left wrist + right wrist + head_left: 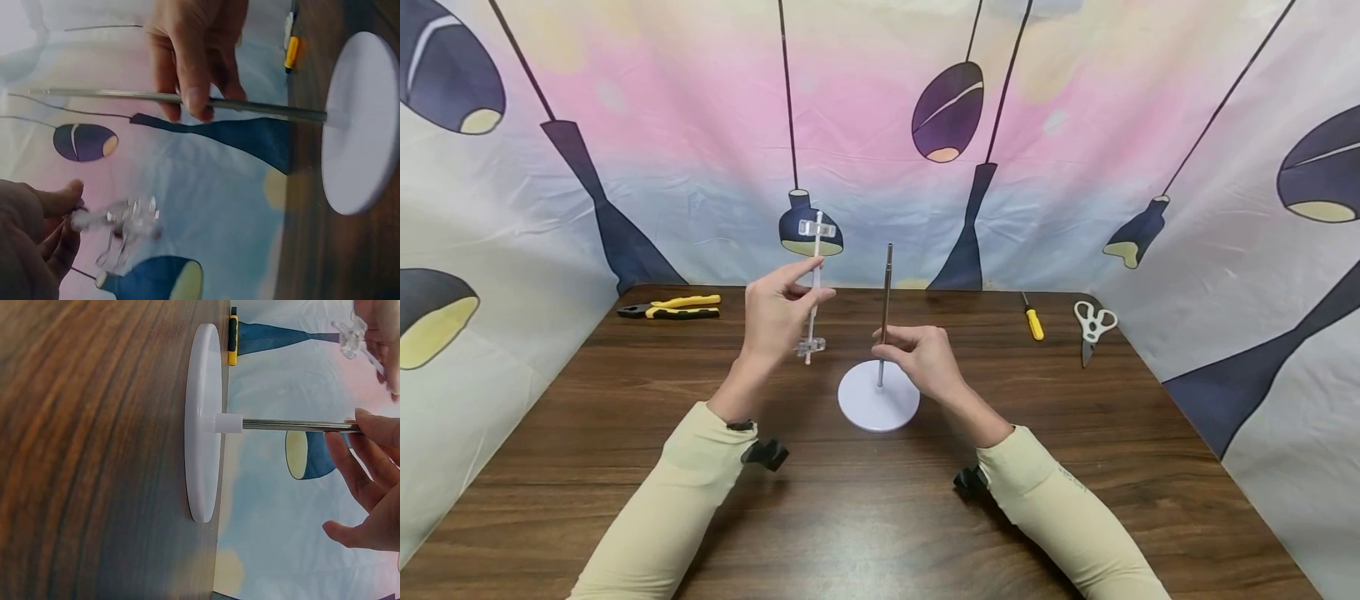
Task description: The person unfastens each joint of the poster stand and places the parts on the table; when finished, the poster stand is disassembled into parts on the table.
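Observation:
A white round base (878, 408) lies on the table with a thin metal rod (887, 292) standing upright from its central socket. My right hand (925, 358) pinches this rod a little above the base, between thumb and fingers. To the left, my left hand (778, 312) pinches a slim whitish rod (816, 275) around its middle and holds it nearly upright above the table. Clear plastic clips sit near both ends: an upper clip (817, 228) and a lower clip (811, 345). In the left wrist view the clear clip (140, 215) looks blurred, and fingers hide part of its rod.
Yellow-and-black pliers (673, 308) lie at the table's back left. At the back right are a yellow-handled screwdriver (1033, 321) and white-handled scissors (1093, 327). A printed cloth (865, 167) hangs behind the wooden table (820, 517).

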The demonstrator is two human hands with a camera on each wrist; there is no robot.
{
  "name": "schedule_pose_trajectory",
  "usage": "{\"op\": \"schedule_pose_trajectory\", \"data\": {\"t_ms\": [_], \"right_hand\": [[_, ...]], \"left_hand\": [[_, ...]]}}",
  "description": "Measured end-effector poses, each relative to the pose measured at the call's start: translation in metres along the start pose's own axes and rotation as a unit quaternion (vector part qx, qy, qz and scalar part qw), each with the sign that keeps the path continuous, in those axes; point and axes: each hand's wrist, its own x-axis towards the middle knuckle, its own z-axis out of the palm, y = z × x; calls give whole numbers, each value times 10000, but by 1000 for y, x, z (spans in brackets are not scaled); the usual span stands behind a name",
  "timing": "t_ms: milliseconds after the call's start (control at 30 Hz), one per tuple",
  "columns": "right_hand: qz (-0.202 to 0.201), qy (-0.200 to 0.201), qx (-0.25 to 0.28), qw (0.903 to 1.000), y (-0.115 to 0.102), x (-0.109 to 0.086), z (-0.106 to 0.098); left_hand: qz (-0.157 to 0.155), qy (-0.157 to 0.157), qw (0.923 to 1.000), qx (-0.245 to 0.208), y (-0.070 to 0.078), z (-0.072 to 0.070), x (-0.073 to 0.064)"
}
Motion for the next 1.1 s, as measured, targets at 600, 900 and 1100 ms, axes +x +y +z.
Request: {"op": "schedule_pose_trajectory", "data": {"t_ms": [600, 900, 1100], "right_hand": [[17, -104, 28, 9999, -1, 0, 0], [113, -106, 56, 9999, -2, -1, -1], [177, -111, 80, 9997, -1, -1, -1]], "left_hand": [[-2694, -1920, 9436, 114, -82, -33, -32], [-2921, -2573, 9206, -301, -93, -31, -39], [-2999, -3015, 9051, -66, -101, -33, -44]]}}
